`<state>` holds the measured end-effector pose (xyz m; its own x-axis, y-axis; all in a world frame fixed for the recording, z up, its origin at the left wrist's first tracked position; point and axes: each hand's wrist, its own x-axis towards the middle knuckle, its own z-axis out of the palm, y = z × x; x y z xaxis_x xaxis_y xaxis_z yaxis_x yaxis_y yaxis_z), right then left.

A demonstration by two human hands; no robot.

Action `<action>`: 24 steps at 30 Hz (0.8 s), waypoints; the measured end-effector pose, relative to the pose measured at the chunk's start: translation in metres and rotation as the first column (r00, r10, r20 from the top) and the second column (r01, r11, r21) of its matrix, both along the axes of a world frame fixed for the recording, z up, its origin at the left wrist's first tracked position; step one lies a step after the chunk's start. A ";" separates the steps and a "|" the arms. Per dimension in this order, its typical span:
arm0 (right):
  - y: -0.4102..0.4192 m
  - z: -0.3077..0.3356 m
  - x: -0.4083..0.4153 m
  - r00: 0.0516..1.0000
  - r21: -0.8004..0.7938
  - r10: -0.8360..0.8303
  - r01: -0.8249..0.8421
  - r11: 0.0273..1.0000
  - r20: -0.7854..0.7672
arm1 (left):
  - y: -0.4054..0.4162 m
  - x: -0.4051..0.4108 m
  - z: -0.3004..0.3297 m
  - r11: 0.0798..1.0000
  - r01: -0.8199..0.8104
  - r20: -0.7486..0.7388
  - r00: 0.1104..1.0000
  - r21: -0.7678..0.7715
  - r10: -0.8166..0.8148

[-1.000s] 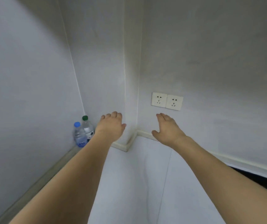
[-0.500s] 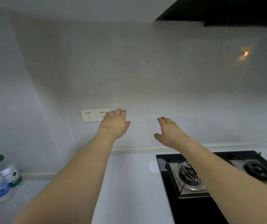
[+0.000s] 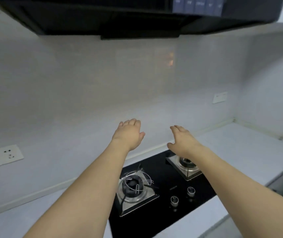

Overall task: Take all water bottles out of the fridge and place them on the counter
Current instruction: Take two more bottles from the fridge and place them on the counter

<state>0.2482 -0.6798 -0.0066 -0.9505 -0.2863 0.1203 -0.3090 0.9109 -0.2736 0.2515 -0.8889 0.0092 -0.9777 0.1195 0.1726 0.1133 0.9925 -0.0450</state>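
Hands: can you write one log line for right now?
left hand: open, empty | right hand: open, empty | below: stove | bottles: none visible

Both hands, the left point(image 3: 128, 134) and the right point(image 3: 182, 140), hang empty in open air, fingers loosely extended, above the black gas hob point(image 3: 161, 189) sunk into the white bench point(image 3: 236, 152). Below them the two burner grates point(image 3: 133, 186) rise above the glass, and two knobs point(image 3: 181, 195) stand proud near its front edge. The tiled wall point(image 3: 103, 86) closes the space ahead, the dark range hood point(image 3: 120, 16) caps it overhead. Bench surface lies flat to the right of the hob, up to the corner wall point(image 3: 271, 79).
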 end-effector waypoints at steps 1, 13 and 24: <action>0.020 -0.001 -0.001 1.000 -0.001 -0.025 0.025 1.000 0.001 | 0.019 -0.007 0.000 1.000 0.027 -0.001 1.000 0.000 -0.027; 0.293 -0.009 0.009 0.918 -0.009 -0.397 0.397 0.918 -0.017 | 0.301 -0.063 -0.002 0.925 0.379 -0.022 0.925 0.001 -0.379; 0.452 0.002 0.080 0.733 -0.035 -0.680 0.679 0.733 -0.035 | 0.507 -0.060 0.007 0.755 0.655 -0.035 0.754 -0.031 -0.656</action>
<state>0.3282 -0.2281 -0.0048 -0.8848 0.4364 0.1634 0.3786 0.8776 -0.2942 0.1918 -0.3821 0.0165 -0.6510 0.7315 0.2026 0.7336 0.6749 -0.0793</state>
